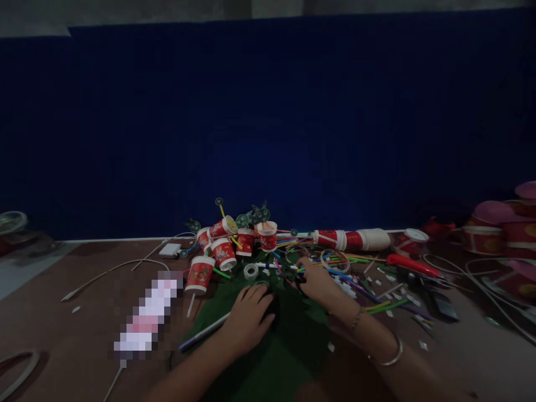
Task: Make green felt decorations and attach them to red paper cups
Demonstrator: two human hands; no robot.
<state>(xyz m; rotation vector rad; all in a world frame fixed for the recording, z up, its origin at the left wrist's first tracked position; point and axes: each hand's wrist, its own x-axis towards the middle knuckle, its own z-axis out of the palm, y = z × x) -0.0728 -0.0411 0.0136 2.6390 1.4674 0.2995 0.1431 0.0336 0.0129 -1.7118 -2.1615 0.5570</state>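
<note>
My left hand (250,315) lies palm down over the green mat (288,363), its fingers stretched out beside a dark patch that I cannot make out. A white and blue pen (205,330) lies by its wrist. My right hand (317,282) reaches among the clutter with its fingers curled together on something small and dark, partly hidden. Ahead of the hands lies a roll of clear tape (251,271). Several red paper cups (223,254) with straws stand or lean at the back, beside dark green cartoon-face cutouts (261,213).
Coloured pipe cleaners or straws (385,306) and white paper scraps are strewn on the right, near a red-handled tool (412,264). A stack of cups (352,239) lies along the blue wall (268,123). At left are a blurred-out phone-like screen (148,315) and white cables (104,273).
</note>
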